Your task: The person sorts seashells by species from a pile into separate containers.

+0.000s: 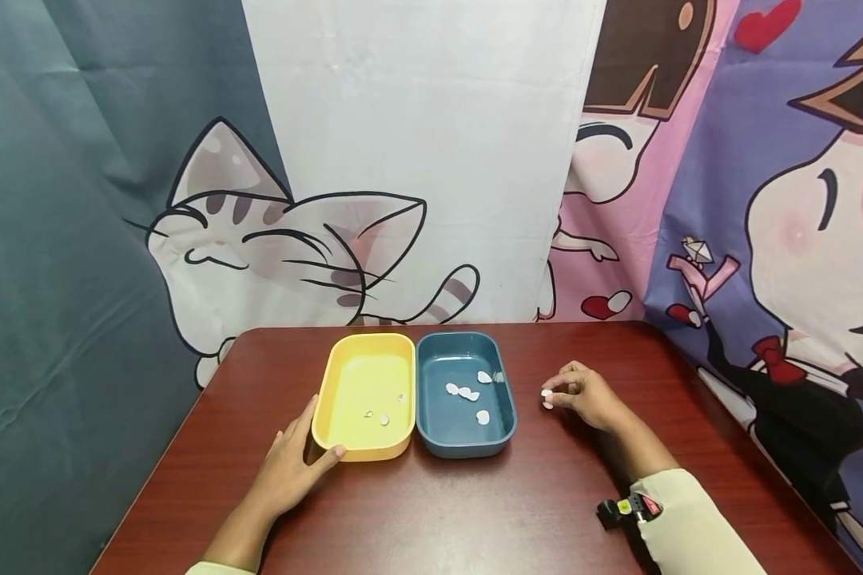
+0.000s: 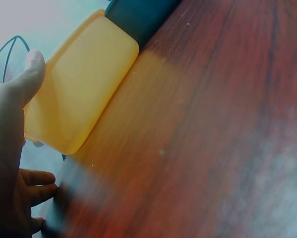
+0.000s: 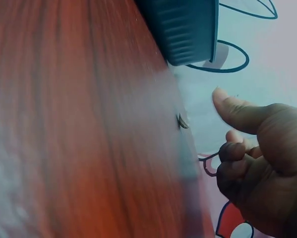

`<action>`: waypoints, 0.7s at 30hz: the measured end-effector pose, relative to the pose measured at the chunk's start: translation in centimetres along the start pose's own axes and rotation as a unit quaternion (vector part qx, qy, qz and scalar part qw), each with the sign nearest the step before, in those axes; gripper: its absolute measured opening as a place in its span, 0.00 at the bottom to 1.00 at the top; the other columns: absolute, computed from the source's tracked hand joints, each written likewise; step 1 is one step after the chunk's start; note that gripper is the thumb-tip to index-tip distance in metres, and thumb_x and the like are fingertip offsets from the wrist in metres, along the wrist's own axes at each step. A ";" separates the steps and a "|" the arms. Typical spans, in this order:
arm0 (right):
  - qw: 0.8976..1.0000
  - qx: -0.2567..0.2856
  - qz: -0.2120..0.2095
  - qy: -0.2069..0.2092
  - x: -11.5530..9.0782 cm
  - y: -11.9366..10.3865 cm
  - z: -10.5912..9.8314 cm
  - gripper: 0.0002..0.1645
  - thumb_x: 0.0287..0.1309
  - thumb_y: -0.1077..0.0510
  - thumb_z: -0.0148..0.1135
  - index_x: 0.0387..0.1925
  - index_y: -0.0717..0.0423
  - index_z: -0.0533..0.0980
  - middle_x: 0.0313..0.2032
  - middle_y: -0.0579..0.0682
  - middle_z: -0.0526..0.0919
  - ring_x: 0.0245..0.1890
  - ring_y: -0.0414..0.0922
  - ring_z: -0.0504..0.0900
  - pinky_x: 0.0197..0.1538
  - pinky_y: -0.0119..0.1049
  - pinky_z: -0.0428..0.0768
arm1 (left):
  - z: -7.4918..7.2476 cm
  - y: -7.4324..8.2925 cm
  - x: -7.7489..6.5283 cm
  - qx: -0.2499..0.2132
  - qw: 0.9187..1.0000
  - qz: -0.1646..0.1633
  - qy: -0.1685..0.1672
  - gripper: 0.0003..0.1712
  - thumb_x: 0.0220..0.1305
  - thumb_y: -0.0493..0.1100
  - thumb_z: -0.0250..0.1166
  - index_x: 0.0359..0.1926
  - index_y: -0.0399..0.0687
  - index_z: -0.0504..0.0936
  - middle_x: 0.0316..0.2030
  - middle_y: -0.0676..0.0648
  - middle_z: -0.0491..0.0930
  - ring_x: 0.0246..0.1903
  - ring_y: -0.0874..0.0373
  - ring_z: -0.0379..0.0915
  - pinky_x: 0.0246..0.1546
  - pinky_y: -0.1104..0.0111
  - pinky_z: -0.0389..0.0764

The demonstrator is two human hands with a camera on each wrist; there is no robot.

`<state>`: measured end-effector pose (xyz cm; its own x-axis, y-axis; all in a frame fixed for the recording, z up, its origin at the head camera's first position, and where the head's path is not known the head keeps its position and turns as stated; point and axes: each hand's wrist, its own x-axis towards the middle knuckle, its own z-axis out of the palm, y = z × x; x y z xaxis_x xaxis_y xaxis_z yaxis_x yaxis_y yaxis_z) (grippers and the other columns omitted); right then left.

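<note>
My left hand (image 1: 291,467) rests against the near left corner of a yellow plastic bin (image 1: 365,453), its thumb at the front rim and its fingers spread along the left side. Three small pale shell-like pieces (image 1: 384,419) lie inside. Beside it stands a dark blue bin (image 1: 463,450) holding several white shell-like pieces (image 1: 483,417). To its right, my right hand (image 1: 582,393) is low over the table, thumb and fingers around a small white piece (image 1: 547,405). In the right wrist view a curved shell-like piece (image 3: 183,121) lies on the table, apart from the thumb.
Both bins stand side by side on a reddish-brown wooden table (image 1: 431,519), near its far edge. A cartoon-printed cloth (image 1: 431,104) hangs behind the table and along the sides. A small black device (image 1: 622,511) is strapped at the right wrist.
</note>
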<state>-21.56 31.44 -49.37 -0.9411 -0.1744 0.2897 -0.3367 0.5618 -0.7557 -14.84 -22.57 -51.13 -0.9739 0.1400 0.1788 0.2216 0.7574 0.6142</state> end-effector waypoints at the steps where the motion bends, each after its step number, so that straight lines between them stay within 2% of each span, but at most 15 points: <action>1: 1.000 0.000 -0.001 0.001 0.1 0.0 -0.1 0.10 0.57 0.68 0.81 0.41 0.66 0.90 0.37 0.60 0.77 0.30 0.39 0.70 0.31 0.30 0.70 | 0.0 0.0 0.0 0.000 1.000 0.000 0.001 0.60 0.73 0.67 0.69 0.90 0.50 0.48 0.82 0.31 0.63 0.80 0.29 0.61 0.75 0.19 0.51; 8: 1.000 -0.003 0.015 0.015 0.7 -1.0 -0.5 0.10 0.60 0.65 0.80 0.43 0.63 0.91 0.40 0.56 0.75 0.33 0.41 0.70 0.33 0.31 0.70 | 0.1 0.1 -0.1 -0.004 1.000 -0.002 0.000 0.59 0.73 0.66 0.69 0.90 0.52 0.47 0.82 0.31 0.63 0.80 0.29 0.62 0.75 0.19 0.51; 12: 1.000 -0.001 0.006 0.019 1.2 -2.0 -0.2 0.09 0.60 0.65 0.80 0.43 0.62 0.91 0.40 0.58 0.75 0.32 0.42 0.69 0.32 0.31 0.69 | 0.1 0.1 -0.2 -0.008 1.000 -0.003 0.005 0.59 0.72 0.65 0.70 0.90 0.50 0.48 0.82 0.31 0.64 0.80 0.28 0.62 0.75 0.19 0.50; 17: 0.999 -0.004 -0.008 0.048 1.9 -3.4 0.3 0.09 0.57 0.66 0.82 0.40 0.59 0.91 0.39 0.58 0.74 0.29 0.41 0.67 0.30 0.31 0.68 | 0.0 0.1 -0.2 0.000 1.000 0.000 0.009 0.59 0.72 0.65 0.70 0.89 0.49 0.49 0.81 0.30 0.64 0.80 0.28 0.63 0.75 0.19 0.51; 21: 0.997 -0.018 0.003 0.074 2.6 -4.6 0.6 0.09 0.56 0.66 0.82 0.40 0.58 0.91 0.39 0.56 0.73 0.28 0.39 0.67 0.31 0.30 0.67 | 0.0 0.1 0.0 0.003 1.000 0.001 0.006 0.59 0.72 0.65 0.70 0.89 0.48 0.50 0.82 0.31 0.64 0.80 0.28 0.63 0.75 0.19 0.52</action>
<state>-22.47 27.96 -45.52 -0.9272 -0.0510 0.3710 -0.3272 0.5920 -0.7365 -14.80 -22.47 -51.09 -0.9729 0.1331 0.1888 0.2224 0.7608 0.6096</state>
